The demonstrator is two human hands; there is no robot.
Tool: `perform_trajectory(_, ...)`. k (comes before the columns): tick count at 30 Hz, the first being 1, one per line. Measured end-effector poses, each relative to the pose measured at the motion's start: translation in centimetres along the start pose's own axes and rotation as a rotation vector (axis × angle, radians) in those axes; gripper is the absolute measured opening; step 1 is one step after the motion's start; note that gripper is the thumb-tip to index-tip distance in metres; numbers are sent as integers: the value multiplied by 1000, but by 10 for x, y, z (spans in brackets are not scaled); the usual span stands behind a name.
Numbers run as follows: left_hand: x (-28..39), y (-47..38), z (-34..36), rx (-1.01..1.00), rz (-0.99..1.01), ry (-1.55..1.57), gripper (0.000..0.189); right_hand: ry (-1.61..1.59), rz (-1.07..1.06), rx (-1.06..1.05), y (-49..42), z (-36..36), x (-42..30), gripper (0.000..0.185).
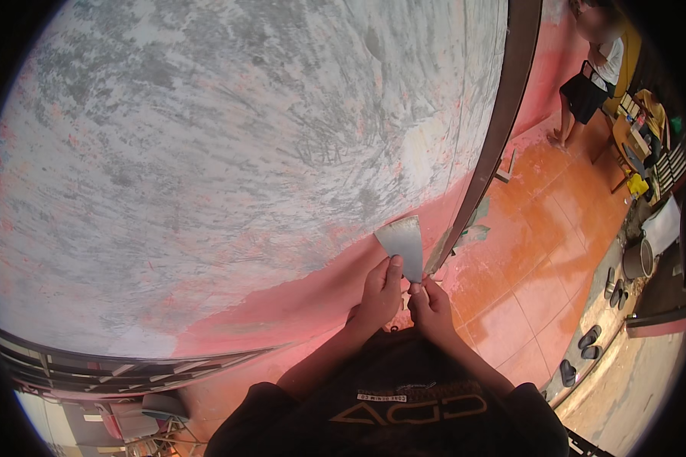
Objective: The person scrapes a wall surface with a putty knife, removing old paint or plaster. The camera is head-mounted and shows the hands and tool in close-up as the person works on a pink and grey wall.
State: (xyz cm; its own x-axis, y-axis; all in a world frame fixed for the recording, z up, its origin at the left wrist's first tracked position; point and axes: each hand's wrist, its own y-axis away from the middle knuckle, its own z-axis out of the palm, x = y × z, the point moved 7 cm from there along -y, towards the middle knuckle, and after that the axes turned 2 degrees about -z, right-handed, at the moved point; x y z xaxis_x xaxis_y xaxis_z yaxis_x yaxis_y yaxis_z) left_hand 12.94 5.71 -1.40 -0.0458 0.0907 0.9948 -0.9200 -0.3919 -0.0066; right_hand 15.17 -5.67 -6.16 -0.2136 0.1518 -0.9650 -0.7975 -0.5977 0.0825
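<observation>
A wide steel putty knife (406, 243) points away from me, blade up, in front of the wall. My left hand (383, 292) grips its lower left side, the thumb lying flat on the metal. At the narrow base of the blade, the fingertips of my right hand (431, 308) pinch it; the handle is hidden by my hands. Scraped grey and white patches cover most of the wall (234, 160), with pink paint (297, 291) left along its lower band. Whether the blade touches the wall, I cannot tell.
A dark door frame (500, 114) edges the wall. Orange tiles (543, 228) carry pale dust. Another person (591, 85) stands at the far right by a wooden chair (623, 140). Several sandals (590, 343) and a bucket (638, 258) line the floor's edge. Window bars (120, 371) lie left.
</observation>
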Motion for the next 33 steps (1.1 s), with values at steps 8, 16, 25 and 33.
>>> perform_trajectory(8, 29, 0, -9, 170, 185, -7, 34, -29, -95, -96, -15, 21, -42, 28)
perform_trajectory(16, 35, 4, 12, 9, 134, -82, 38, -175, 43, -117, 4, -5, -30, 28)
perform_trajectory(25, -21, 2, -3, 54, -59, -1, 38, -42, 29, -24, -1, 1, -4, 23)
perform_trajectory(33, -17, -1, -5, 218, 57, 65, 38, -129, 33, -138, -12, 3, -8, 26)
